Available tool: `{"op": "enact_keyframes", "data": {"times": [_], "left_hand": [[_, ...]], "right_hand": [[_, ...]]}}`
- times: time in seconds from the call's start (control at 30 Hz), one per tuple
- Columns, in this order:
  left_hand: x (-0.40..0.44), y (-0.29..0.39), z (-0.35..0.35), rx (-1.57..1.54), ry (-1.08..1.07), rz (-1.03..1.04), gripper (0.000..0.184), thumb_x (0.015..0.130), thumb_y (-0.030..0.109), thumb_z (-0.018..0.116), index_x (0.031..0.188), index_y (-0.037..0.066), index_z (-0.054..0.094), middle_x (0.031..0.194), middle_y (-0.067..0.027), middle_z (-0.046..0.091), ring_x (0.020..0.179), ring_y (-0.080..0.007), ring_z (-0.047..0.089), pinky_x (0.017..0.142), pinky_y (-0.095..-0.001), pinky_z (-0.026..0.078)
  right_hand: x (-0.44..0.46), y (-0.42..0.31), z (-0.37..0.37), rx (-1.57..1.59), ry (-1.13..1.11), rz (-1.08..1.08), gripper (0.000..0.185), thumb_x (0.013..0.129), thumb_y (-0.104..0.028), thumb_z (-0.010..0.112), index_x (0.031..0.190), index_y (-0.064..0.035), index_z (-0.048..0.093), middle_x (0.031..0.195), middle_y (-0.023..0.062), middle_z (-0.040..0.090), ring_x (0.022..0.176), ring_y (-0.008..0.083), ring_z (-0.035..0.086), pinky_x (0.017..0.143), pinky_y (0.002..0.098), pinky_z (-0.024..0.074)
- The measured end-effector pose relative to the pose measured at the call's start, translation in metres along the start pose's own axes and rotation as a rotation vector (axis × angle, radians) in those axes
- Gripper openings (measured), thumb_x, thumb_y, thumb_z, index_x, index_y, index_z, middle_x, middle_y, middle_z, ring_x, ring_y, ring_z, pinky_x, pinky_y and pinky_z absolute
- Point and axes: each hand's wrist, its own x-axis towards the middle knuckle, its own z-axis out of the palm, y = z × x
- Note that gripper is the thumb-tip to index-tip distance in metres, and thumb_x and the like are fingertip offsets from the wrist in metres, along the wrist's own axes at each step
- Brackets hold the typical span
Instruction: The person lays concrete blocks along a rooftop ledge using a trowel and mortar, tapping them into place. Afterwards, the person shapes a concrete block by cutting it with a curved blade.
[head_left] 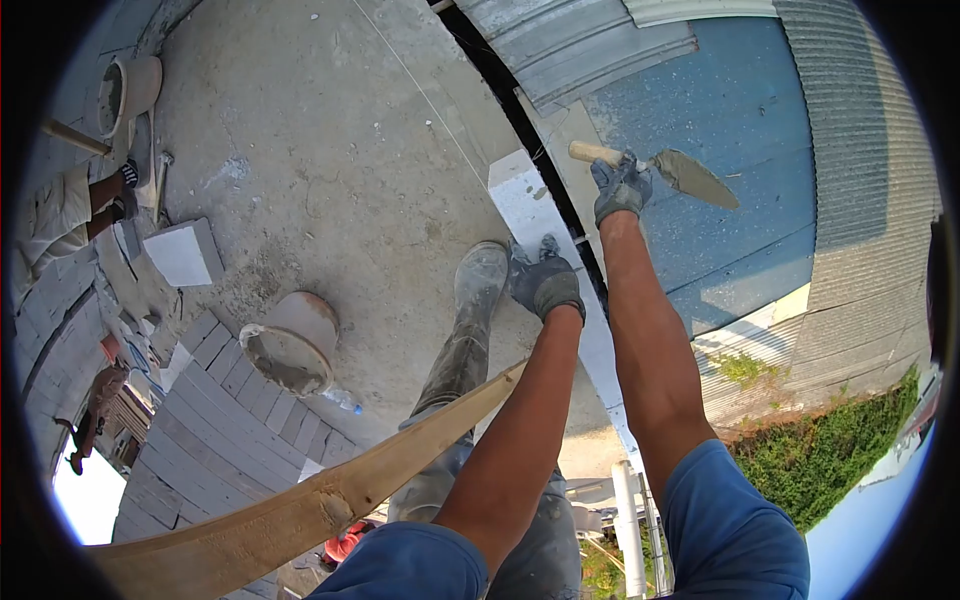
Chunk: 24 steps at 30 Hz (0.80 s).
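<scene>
R hand (622, 188) w/ fingers curled round trowel (697, 181), L hand (548, 282) w/ fingers part-open on wht block (522, 192).

The left hand (548, 284), at the white block (524, 198), is gloved in dark grey, as is the right hand (622, 188) beyond the block's right side, where the trowel (692, 178) is pale tan at the handle and grey-smeared on the blade. Further right of the block, a panel (725, 120) is blue with pale specks and a corrugated sheet (835, 120) ribbed grey; left of the block, the floor (350, 160) is blotchy grey and a bucket (310, 320) pale pinkish grey.
</scene>
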Motion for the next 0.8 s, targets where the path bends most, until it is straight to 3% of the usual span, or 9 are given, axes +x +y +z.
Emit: {"op": "enact_keyframes", "data": {"times": [0.1,0.2,0.33,0.4,0.43,0.5,0.63,0.7,0.8], "left_hand": [[-0.008,0.016,-0.002,0.531,0.002,0.106,0.048,0.087,0.005,0.064,0.131,-0.006,0.049,0.127,-0.0149,0.059,0.11,-0.0209,0.057,0.091,-0.0318,0.05],[-0.001,0.011,-0.004,0.197,-0.05,-0.007,0.052,0.086,0.011,0.068,0.132,-0.005,0.049,0.128,-0.0152,0.059,0.111,-0.0216,0.057,0.094,-0.0316,0.047],[0.015,-0.026,-0.002,0.635,-0.026,0.158,0.057,0.094,0.042,0.055,0.133,0.0,0.049,0.128,-0.0143,0.06,0.119,-0.0222,0.055,0.098,-0.03,0.042],[0.028,-0.052,0.003,0.555,-0.028,0.179,0.055,0.096,0.04,0.055,0.133,0.0,0.049,0.129,-0.0135,0.06,0.12,-0.0196,0.055,0.098,-0.0288,0.042],[0.035,-0.066,0.006,0.209,-0.027,0.141,0.052,0.097,0.037,0.052,0.134,0.0,0.049,0.129,-0.013,0.059,0.119,-0.0201,0.055,0.098,-0.0289,0.042],[0.032,-0.057,0.006,-0.152,-0.025,0.108,0.05,0.099,0.035,0.049,0.134,-0.001,0.048,0.13,-0.0124,0.059,0.118,-0.0206,0.056,0.098,-0.029,0.042],[0.042,-0.057,0.002,1.013,-0.088,0.078,0.063,0.096,0.047,0.049,0.138,0.0,0.046,0.138,-0.0142,0.053,0.123,-0.0295,0.053,0.102,-0.0386,0.041],[-0.003,-0.01,-0.019,1.113,-0.03,0.058,0.078,0.092,0.061,0.046,0.142,0.001,0.043,0.147,-0.0143,0.044,0.131,-0.033,0.046,0.105,-0.0423,0.038],[-0.073,-0.02,-0.078,0.799,-0.289,0.35,0.07,0.094,0.048,0.052,0.143,0.0,0.04,0.146,-0.0179,0.044,0.129,-0.0306,0.048,0.107,-0.04,0.037]], "right_hand": [[-0.007,0.016,0.001,-0.194,-0.109,0.123,0.049,0.093,-0.017,0.061,0.13,-0.0008,0.033,0.099,0.0184,0.058,0.058,0.0246,0.064,0.05,0.0356,0.0583],[-0.006,0.013,0.009,-0.264,-0.119,0.206,0.03,0.093,-0.02,0.062,0.113,-0.0043,0.046,0.09,0.014,0.062,0.068,0.0268,0.068,0.052,0.0337,0.0596],[-0.026,-0.027,-0.005,-0.545,-0.213,-0.161,0.021,0.094,-0.02,0.06,0.105,-0.0052,0.051,0.085,0.0094,0.061,0.065,0.0199,0.066,0.053,0.0302,0.0563],[-0.037,-0.043,-0.022,-1.034,-0.316,-1.004,0.019,0.093,-0.017,0.061,0.105,-0.0047,0.054,0.085,0.0066,0.06,0.064,0.0159,0.064,0.057,0.0268,0.0535],[-0.052,-0.053,-0.027,-1.031,-0.324,-1.017,0.019,0.093,-0.017,0.061,0.105,-0.0047,0.054,0.085,0.0066,0.06,0.064,0.0159,0.064,0.057,0.0268,0.0535],[-0.092,-0.078,-0.038,-0.675,-0.545,-0.475,0.018,0.093,-0.013,0.057,0.108,-0.0019,0.055,0.084,0.0082,0.062,0.067,0.0168,0.065,0.06,0.0274,0.0514],[-0.147,-0.115,-0.076,-1.099,-0.725,-0.564,0.025,0.091,-0.02,0.06,0.106,-0.0005,0.059,0.095,0.0205,0.067,0.08,0.0325,0.068,0.072,0.0375,0.0521],[-0.151,-0.116,-0.105,-1.176,-0.781,-0.629,0.027,0.09,-0.022,0.06,0.108,-0.0011,0.059,0.099,0.0215,0.067,0.086,0.0351,0.068,0.075,0.0397,0.0524],[-0.144,-0.114,-0.15,-1.772,-0.771,-0.842,0.035,0.089,-0.028,0.061,0.113,-0.0015,0.058,0.097,0.0237,0.067,0.088,0.0432,0.064,0.076,0.048,0.0517]]}}
